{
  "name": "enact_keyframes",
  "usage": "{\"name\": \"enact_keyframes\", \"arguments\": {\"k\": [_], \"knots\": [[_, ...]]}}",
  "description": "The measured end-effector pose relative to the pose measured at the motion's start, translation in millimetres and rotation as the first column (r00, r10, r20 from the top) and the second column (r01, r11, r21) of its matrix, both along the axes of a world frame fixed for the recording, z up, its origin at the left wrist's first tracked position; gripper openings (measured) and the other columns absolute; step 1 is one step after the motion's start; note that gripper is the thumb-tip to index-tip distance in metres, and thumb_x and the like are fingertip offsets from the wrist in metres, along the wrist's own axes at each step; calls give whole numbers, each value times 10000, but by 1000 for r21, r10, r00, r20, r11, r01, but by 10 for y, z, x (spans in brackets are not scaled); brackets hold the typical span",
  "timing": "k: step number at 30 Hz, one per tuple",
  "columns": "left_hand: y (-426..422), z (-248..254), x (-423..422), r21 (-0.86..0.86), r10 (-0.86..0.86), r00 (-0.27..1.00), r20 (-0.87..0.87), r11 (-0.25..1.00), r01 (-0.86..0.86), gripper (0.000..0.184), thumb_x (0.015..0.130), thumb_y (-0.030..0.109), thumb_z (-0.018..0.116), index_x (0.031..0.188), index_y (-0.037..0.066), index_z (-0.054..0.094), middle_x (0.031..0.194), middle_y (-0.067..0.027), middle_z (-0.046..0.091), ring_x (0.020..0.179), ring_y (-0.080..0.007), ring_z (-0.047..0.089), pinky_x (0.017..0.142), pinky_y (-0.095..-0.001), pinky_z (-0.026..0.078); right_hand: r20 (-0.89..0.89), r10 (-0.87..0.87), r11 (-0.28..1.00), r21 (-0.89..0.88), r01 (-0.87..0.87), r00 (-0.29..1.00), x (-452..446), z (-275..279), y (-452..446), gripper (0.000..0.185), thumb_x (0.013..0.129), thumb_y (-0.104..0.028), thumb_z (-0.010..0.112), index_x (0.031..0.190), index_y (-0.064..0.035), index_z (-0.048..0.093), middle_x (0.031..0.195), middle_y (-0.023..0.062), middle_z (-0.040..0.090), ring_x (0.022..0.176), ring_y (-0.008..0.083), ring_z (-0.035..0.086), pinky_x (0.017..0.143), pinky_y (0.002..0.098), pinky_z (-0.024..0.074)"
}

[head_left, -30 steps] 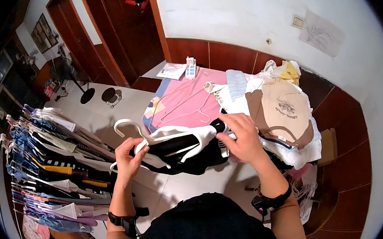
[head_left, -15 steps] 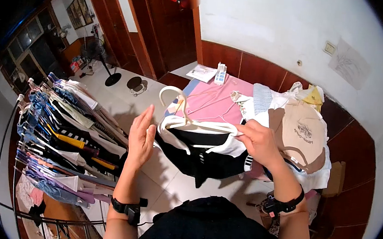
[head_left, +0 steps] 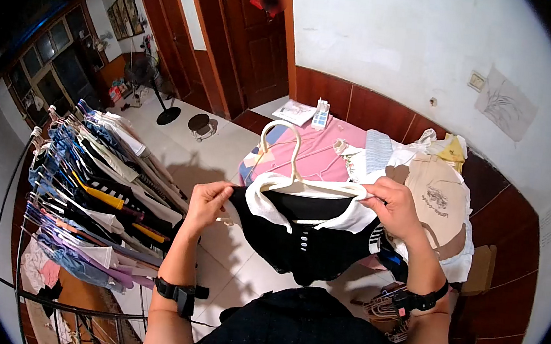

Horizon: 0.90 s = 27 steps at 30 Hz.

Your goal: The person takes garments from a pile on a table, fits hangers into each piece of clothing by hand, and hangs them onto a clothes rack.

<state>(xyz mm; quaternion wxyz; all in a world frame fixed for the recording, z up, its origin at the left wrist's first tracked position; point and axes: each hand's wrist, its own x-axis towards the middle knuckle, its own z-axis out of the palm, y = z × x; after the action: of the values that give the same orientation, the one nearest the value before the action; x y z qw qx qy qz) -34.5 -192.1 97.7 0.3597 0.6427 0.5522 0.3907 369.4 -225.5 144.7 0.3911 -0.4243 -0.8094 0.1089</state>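
A black shirt (head_left: 302,244) with a white collar hangs in front of me on a white hanger (head_left: 297,157), whose hook points up. My left hand (head_left: 209,204) pinches the shirt at its left shoulder. At the other shoulder, my right hand (head_left: 390,206) has its fingers closed on the shirt beside the end of the white collar. Small white buttons show below the collar opening.
A rack of hung clothes (head_left: 107,199) stands at the left. Beyond the shirt is a table with a pink cover (head_left: 339,135), holding a pile of clothes (head_left: 436,194). A stool (head_left: 199,123) and a fan (head_left: 167,114) stand farther back.
My left hand has gone from the hanger, through an open pose, to the shirt's left shoulder. My right hand has closed on the right shoulder. The shirt now faces me, spread wider.
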Motion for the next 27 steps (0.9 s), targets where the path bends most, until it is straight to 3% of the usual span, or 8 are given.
{"name": "enact_keyframes", "arguments": {"k": [3, 4, 5, 7, 13, 17, 19, 27], "knots": [[105, -30, 91, 213, 141, 966, -215, 972, -95, 156, 903, 136, 611, 972, 13, 678, 726, -115, 580, 666, -183, 565, 640, -311, 465, -8, 19, 1000, -16, -19, 1000, 7, 18, -36, 229, 792, -113, 711, 1016, -66, 705, 808, 93, 614, 702, 267, 603, 625, 351, 463], [99, -19, 180, 358, 145, 971, -189, 931, -69, 139, 883, 130, 627, 928, 5, 670, 796, -115, 621, 754, -250, 602, 693, -357, 476, -1, 23, 1000, -14, -23, 1000, -9, 23, -57, 227, 791, -110, 710, 1012, -57, 703, 811, 93, 616, 705, 268, 604, 626, 349, 463], [72, 0, 258, 358, 145, 971, -189, 931, -69, 139, 883, 130, 627, 928, 5, 670, 796, -115, 621, 754, -250, 602, 693, -357, 476, -1, 24, 1000, -14, -24, 1000, -16, 8, -59, 227, 791, -110, 710, 1012, -57, 703, 811, 93, 616, 705, 268, 604, 626, 349, 463], [-122, 328, 476, 689, 225, 959, -172, 724, -46, 146, 838, 141, 672, 918, 18, 665, 867, -107, 622, 827, -297, 585, 730, -365, 462, -32, 35, 999, -7, -36, 999, -13, -22, -48, 224, 793, -113, 709, 1010, -56, 701, 811, 92, 615, 714, 267, 610, 628, 346, 466], [-310, 414, 798, 614, 183, 909, -375, 784, 95, 276, 671, 180, 793, 877, 50, 663, 813, -90, 543, 788, -289, 551, 655, -380, 464, -7, 39, 999, -29, -39, 999, -10, -14, -67, 215, 804, -135, 703, 1015, -95, 707, 804, 83, 610, 710, 265, 616, 626, 345, 473], [-379, 413, 913, 693, 264, 877, -401, 714, 102, 320, 648, 58, 735, 957, 82, 656, 872, -83, 539, 788, -284, 547, 642, -371, 460, 8, 28, 1000, -12, -28, 1000, -7, -13, -80, 213, 804, -144, 703, 1013, -102, 708, 803, 80, 609, 701, 269, 616, 619, 350, 474], [-407, 411, 953, 776, 337, 838, -430, 613, 152, 349, 637, 43, 721, 975, 94, 646, 859, -81, 524, 778, -278, 537, 627, -368, 451, -10, 75, 997, 26, -75, 997, 10, -24, -67, 238, 759, -7, 699, 998, -3, 693, 749, 97, 583, 657, 221, 568, 596, 309, 441], [-452, 308, 1081, 738, 385, 793, -473, 664, 118, 146, 628, 62, 709, 765, 78, 662, 813, -74, 501, 749, -268, 518, 588, -371, 434, 20, 81, 996, 21, -81, 997, 130, -78, -28, 225, 781, -78, 699, 1004, -51, 701, 766, 94, 595, 672, 253, 594, 605, 338, 465]]}}
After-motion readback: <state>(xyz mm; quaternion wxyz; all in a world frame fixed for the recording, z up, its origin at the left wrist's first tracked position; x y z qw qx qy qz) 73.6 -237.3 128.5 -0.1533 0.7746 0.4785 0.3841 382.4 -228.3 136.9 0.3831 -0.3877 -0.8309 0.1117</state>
